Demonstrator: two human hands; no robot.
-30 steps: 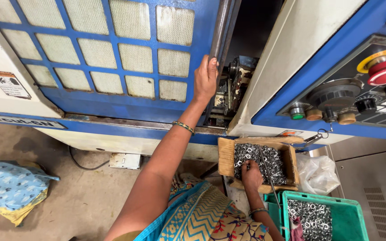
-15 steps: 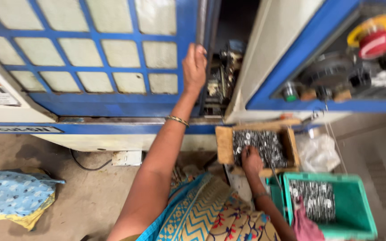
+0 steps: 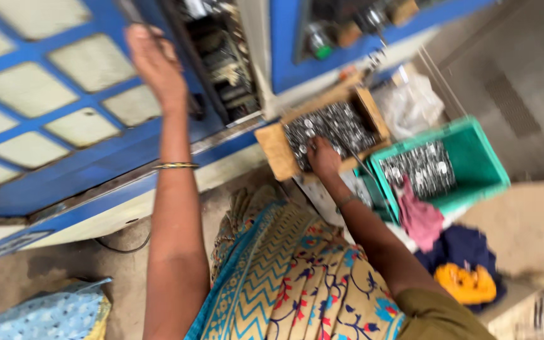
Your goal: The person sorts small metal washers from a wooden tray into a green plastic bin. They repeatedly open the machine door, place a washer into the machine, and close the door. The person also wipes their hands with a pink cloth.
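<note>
My left hand [image 3: 153, 63] is raised against the edge of the blue sliding machine door [image 3: 64, 107], fingers curled on the door's handle bar. My right hand [image 3: 322, 156] reaches down into a wooden tray [image 3: 272, 148] full of small metal parts [image 3: 335, 129], its fingers closed among the pieces. Whether it holds one is hidden by motion blur. A thin bangle sits on each wrist.
A green plastic crate [image 3: 480, 160] with more metal parts stands right of the tray, a pink cloth [image 3: 418, 217] hanging over its edge. A clear plastic bag [image 3: 410, 101] lies behind. Blue and yellow cloths [image 3: 467, 267] lie at right, a blue patterned cloth [image 3: 51, 311] at lower left.
The view has tilted and swung, blurring the scene. My left hand stays on the door edge; my right hand remains in the wooden tray of parts.
</note>
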